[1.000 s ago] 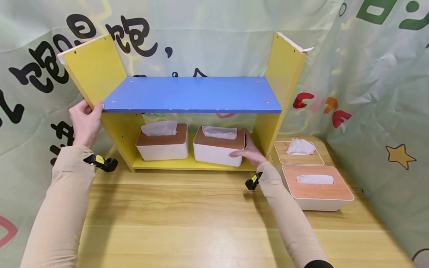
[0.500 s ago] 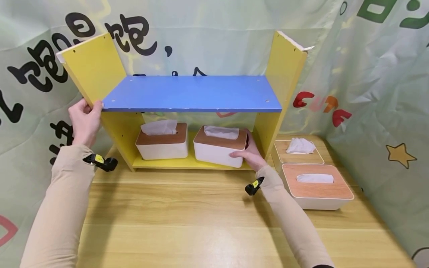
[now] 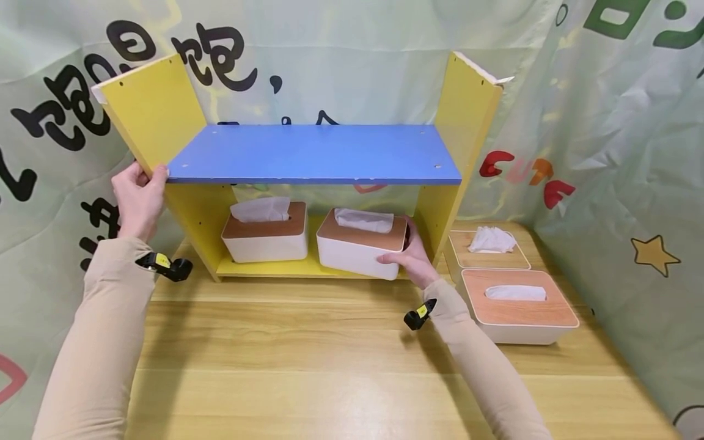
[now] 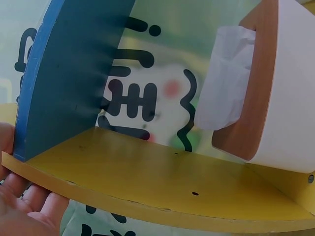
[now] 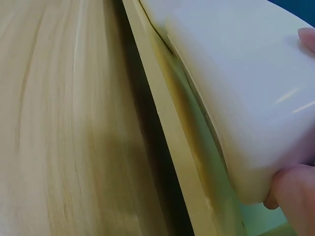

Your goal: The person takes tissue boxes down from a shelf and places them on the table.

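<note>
Right hand (image 3: 411, 255) on the right tissue box (image 3: 357, 252), left hand (image 3: 140, 198) on the shelf unit (image 3: 313, 153).
Right: thumb on box front, fingers round its right end, partly opened to box width. Box sits askew near the right end of the yellow bottom board (image 3: 310, 267), near-right corner at the front edge. Left: thumb and fingers curled round the left panel's front edge at blue-board height. Left tissue box (image 3: 266, 247) toward board's left end; two more boxes (image 3: 519, 311) by the tabletop's (image 3: 330, 354) right edge.

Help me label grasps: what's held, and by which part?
The right hand holds the right tissue box in the shelf by its right end; the left hand grips the shelf by its left panel, at the front edge.
</note>
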The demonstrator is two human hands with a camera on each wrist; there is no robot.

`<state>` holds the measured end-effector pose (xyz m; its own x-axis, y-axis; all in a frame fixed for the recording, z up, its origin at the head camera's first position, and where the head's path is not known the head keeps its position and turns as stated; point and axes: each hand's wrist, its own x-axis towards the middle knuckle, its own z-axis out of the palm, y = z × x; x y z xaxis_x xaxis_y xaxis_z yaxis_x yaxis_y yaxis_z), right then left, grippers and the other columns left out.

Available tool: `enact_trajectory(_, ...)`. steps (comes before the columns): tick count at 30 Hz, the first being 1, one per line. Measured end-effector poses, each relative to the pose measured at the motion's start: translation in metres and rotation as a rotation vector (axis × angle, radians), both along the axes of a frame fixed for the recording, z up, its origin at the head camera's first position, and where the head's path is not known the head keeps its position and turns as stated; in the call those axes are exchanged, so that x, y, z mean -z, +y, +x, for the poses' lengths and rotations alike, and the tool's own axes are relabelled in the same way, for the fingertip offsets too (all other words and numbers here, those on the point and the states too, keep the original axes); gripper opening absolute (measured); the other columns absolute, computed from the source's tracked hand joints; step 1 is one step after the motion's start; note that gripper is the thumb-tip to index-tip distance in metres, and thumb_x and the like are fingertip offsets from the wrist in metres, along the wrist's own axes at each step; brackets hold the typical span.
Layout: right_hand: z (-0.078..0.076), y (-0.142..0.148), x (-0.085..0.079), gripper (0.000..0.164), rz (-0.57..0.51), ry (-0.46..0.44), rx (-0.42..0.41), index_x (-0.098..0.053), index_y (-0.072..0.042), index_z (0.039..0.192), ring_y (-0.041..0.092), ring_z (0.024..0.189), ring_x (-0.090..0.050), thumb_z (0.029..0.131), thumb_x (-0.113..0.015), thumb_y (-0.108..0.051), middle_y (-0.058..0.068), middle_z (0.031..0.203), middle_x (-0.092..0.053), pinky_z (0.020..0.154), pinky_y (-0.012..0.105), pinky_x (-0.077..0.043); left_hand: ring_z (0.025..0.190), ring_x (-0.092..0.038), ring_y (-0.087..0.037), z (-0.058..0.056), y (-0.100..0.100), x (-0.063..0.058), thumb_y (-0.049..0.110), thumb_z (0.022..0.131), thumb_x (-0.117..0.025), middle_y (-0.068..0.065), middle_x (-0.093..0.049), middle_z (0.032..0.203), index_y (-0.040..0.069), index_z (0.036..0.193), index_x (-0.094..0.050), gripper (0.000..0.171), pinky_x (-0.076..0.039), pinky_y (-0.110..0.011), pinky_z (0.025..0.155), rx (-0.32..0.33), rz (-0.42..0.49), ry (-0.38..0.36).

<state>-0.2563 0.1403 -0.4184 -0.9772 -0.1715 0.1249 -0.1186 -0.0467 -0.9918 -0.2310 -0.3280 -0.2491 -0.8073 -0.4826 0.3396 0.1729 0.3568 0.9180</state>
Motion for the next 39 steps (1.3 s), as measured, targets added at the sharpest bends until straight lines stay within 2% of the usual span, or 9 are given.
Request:
enact_trajectory(4,0.004,-0.001,-0.003,0.121,-0.021,0.001,-0.004,-0.003,-0.018,0.161,0.024,0.157,-0.004,0.070,-0.077,0.008,0.010,0.170,-0.002,0.127,0.047,-0.013,0.075,-0.057,0.003,0.000,0.000,0.000,0.023,0.098,-0.058,0.030,-0.061,0.073,0.011,0.112,-0.065,0.019,-0.042,-0.011,0.060,-0.003,-0.010,-0.006)
enact_trajectory(12,0.012,-0.002,-0.009,0.120,-0.065,0.000,-0.017,-0.004,-0.017,0.161,0.024,0.154,-0.013,0.068,-0.075,0.011,0.010,0.169,-0.007,0.127,0.045,-0.016,0.075,-0.057,0.003,0.000,-0.001,0.000,0.021,0.097,-0.059,0.028,-0.063,0.074,0.011,0.111,-0.066,0.018,-0.043,-0.010,0.061,0.011,0.032,0.007)
enact_trajectory(27,0.025,0.003,-0.014,0.117,-0.067,0.036,-0.020,-0.010,-0.017,0.159,0.016,0.156,-0.009,0.067,-0.075,0.016,0.006,0.170,-0.006,0.127,0.043,-0.016,0.075,-0.058,0.002,0.000,-0.001,0.000,0.021,0.097,-0.059,0.028,-0.062,0.072,0.012,0.110,-0.066,0.017,-0.042,-0.011,0.061,0.008,0.026,0.006)
enact_trajectory(31,0.029,0.004,-0.016,0.117,-0.055,0.053,-0.031,-0.011,-0.018,0.158,0.014,0.156,-0.007,0.066,-0.075,0.016,0.004,0.170,-0.007,0.124,0.031,-0.022,0.075,-0.058,0.002,0.000,-0.001,0.000,0.021,0.097,-0.059,0.029,-0.062,0.071,0.013,0.109,-0.066,0.016,-0.042,-0.011,0.060,0.002,0.023,0.003)
enact_trajectory(35,0.034,0.005,-0.018,0.116,-0.063,0.075,-0.040,-0.013,-0.017,0.157,0.016,0.153,-0.016,0.065,-0.075,0.018,0.005,0.168,-0.014,0.112,0.016,-0.033,0.074,-0.058,0.002,-0.001,-0.001,0.000,0.021,0.097,-0.059,0.029,-0.062,0.071,0.013,0.108,-0.066,0.015,-0.042,-0.011,0.060,0.003,0.025,0.009)
enact_trajectory(39,0.039,0.007,-0.018,0.117,-0.085,0.088,-0.051,-0.015,-0.018,0.157,0.017,0.147,-0.023,0.064,-0.074,0.019,0.007,0.165,-0.018,0.105,0.013,-0.038,0.075,-0.058,0.003,-0.001,-0.001,0.000,0.020,0.097,-0.060,0.028,-0.063,0.072,0.012,0.108,-0.066,0.015,-0.043,-0.010,0.061,0.008,0.042,0.014)
